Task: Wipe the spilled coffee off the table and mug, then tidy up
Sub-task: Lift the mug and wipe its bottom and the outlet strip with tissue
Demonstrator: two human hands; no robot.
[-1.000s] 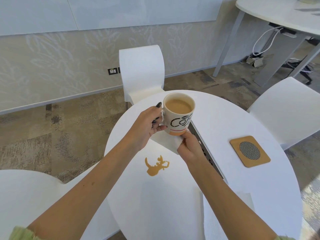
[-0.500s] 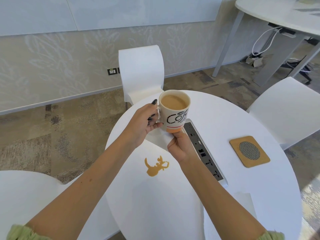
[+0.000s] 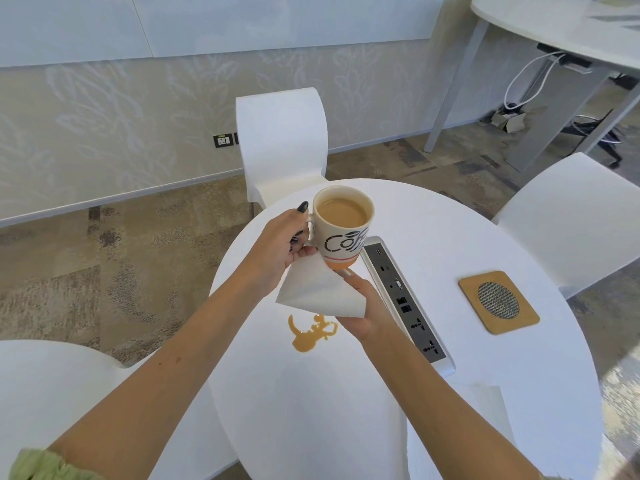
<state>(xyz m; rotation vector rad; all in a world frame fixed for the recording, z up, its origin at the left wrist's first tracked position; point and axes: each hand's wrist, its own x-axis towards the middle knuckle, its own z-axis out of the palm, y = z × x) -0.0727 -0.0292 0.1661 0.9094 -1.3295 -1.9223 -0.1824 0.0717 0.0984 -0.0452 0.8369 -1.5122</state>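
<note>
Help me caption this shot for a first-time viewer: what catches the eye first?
The full mug, held up over the white round table by the left hand, while the right hand holds a white napkin to its base. Just below, a tan coffee spill stains the tabletop, with a wooden coaster at right.
</note>
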